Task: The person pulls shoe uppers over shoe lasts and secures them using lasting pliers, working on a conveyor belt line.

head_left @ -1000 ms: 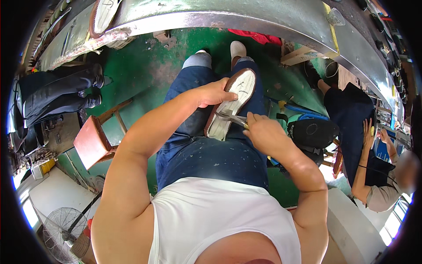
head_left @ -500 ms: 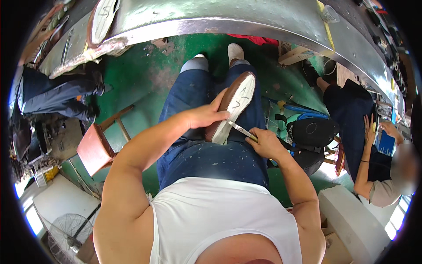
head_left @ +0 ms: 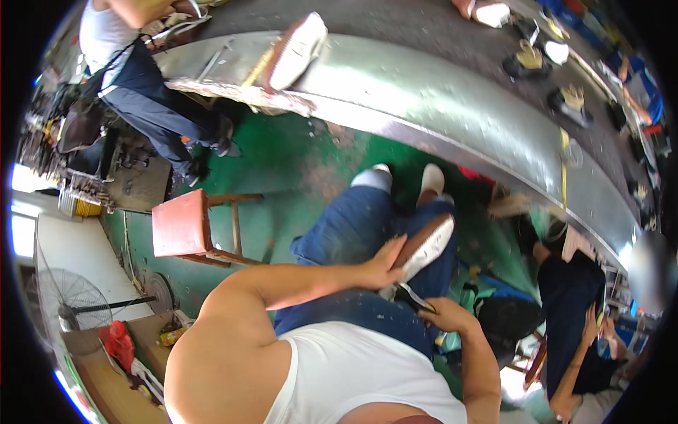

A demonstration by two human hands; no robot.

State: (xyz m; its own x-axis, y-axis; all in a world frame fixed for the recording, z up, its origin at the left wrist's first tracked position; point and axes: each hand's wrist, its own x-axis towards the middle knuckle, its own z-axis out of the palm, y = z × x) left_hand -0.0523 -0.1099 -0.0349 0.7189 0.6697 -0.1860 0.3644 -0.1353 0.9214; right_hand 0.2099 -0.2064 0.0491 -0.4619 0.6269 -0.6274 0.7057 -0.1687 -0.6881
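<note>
Bright daylight enters left of the stool (head_left: 181,224), blowing out white. The metal bench (head_left: 452,106) above it shows glare. Fisheye bending curves the bench; edges smear, with slight motion blur.

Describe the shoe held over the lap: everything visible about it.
The shoe lies tilted, sole side up, over the person's blue-jeaned lap. The pale, off-white sole faces the camera, with a brown edge along its left side; the toe end points up and right. The left hand rests on its left side, gripping it. The right hand holds a thin dark tool to the shoe's lower end.
</note>
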